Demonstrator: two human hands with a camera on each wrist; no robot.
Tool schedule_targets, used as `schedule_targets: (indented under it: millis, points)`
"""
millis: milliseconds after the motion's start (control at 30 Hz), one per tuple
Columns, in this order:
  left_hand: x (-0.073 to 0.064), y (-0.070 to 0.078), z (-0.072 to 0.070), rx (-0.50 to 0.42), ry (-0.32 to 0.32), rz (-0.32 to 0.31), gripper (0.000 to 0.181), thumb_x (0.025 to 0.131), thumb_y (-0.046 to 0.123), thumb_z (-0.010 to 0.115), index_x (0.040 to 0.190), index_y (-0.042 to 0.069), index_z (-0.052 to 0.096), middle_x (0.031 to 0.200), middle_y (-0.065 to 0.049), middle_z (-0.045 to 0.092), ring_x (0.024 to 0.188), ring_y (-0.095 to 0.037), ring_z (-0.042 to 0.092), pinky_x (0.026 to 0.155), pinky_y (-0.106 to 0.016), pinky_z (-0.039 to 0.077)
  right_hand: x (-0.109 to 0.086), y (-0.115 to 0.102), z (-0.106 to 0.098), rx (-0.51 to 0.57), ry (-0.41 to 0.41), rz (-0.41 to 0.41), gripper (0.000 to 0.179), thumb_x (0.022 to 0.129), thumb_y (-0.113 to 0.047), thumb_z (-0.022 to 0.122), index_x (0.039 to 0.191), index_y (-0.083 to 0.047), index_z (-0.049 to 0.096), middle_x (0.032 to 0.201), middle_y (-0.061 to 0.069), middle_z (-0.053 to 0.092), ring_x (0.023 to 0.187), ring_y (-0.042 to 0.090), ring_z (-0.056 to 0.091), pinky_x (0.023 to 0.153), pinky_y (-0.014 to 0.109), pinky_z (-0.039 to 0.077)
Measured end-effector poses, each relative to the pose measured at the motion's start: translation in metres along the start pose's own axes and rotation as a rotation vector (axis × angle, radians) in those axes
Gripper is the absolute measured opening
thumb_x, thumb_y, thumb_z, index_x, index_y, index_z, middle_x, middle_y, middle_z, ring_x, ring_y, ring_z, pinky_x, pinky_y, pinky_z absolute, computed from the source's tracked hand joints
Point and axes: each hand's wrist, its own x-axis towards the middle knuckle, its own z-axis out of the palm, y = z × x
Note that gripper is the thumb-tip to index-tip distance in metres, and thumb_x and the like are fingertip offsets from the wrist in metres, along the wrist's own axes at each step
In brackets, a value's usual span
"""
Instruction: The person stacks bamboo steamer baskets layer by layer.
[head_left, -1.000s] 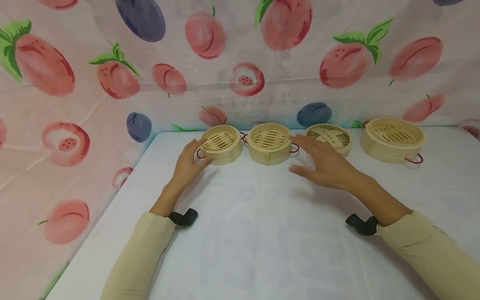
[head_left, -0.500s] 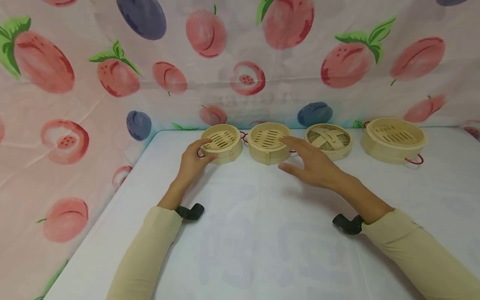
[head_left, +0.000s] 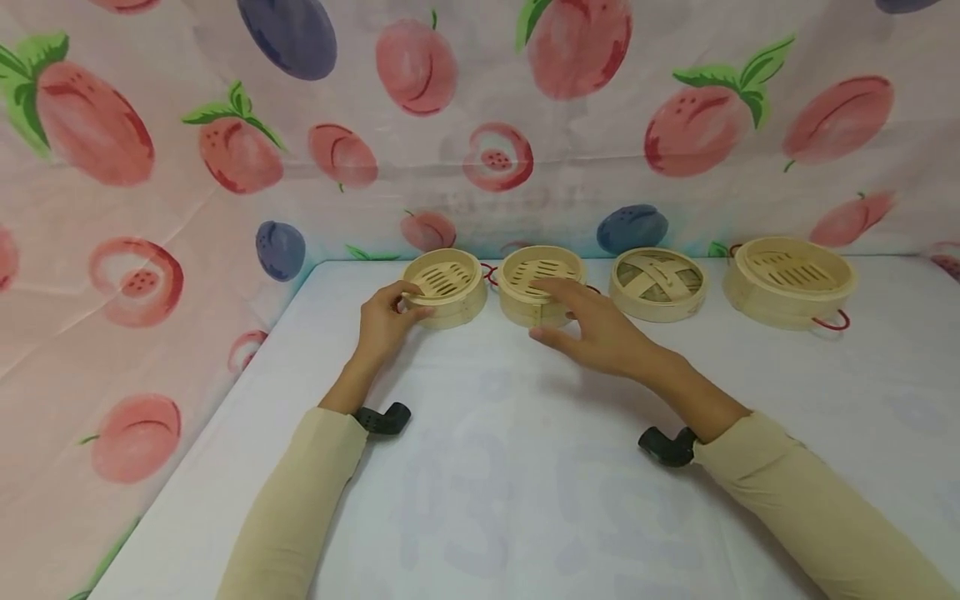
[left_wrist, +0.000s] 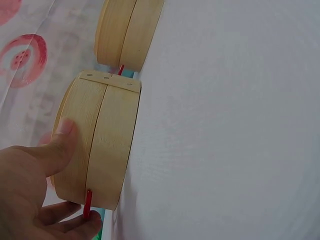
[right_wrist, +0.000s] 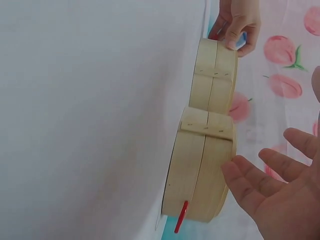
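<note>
Our left hand (head_left: 382, 323) is pinching the left steamer (head_left: 453, 306) at its two o'clock; our right hand (head_left: 600, 335), spread, holding nothing, is drifting away from the lidded steamer (head_left: 658, 283) toward the middle steamer (head_left: 519, 292) at its ten o'clock, so we're seemingly working this pair.

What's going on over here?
A person's left hand grips the leftmost pale, round bamboo steamer basket. Their open right hand is close to the second pale, round bamboo basket; contact is unclear. To the right, a round woven bamboo lid and a larger pale, round bamboo basket sit on the white-covered table.
</note>
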Motion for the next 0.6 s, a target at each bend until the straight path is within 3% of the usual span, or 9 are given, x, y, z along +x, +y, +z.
schedule_targets:
  millis: [167, 400, 600]
  points:
    - [0.000, 0.000, 0.000, -0.021, 0.045, -0.019, 0.025, 0.079, 0.013, 0.080, 0.099, 0.005, 0.069, 0.103, -0.017, 0.061, 0.090, -0.031, 0.053, 0.073, -0.031, 0.039, 0.004, -0.002, 0.004, 0.054, -0.004, -0.015, 0.068, 0.092, -0.041, 0.063, 0.146, -0.012, 0.036, 0.149, 0.008, 0.036, 0.126, 0.029, 0.045, 0.094, 0.048, 0.046]
    - [-0.005, 0.005, -0.007, -0.038, 0.047, -0.022, 0.027, 0.078, 0.013, 0.081, 0.100, 0.005, 0.069, 0.114, -0.015, 0.061, 0.098, -0.027, 0.053, 0.075, -0.028, 0.041, 0.009, -0.003, 0.010, 0.100, -0.004, -0.012, 0.068, 0.092, -0.039, 0.064, 0.146, -0.008, 0.035, 0.150, 0.010, 0.035, 0.123, 0.032, 0.049, 0.095, 0.045, 0.046]
    - [-0.011, 0.013, -0.020, -0.156, 0.011, -0.034, 0.027, 0.079, 0.011, 0.080, 0.102, 0.004, 0.068, 0.113, -0.012, 0.063, 0.101, -0.023, 0.058, 0.075, -0.019, 0.046, 0.015, -0.005, 0.012, 0.113, 0.012, -0.017, 0.066, 0.092, -0.036, 0.065, 0.145, -0.010, 0.038, 0.147, 0.007, 0.038, 0.122, 0.029, 0.051, 0.095, 0.042, 0.046]
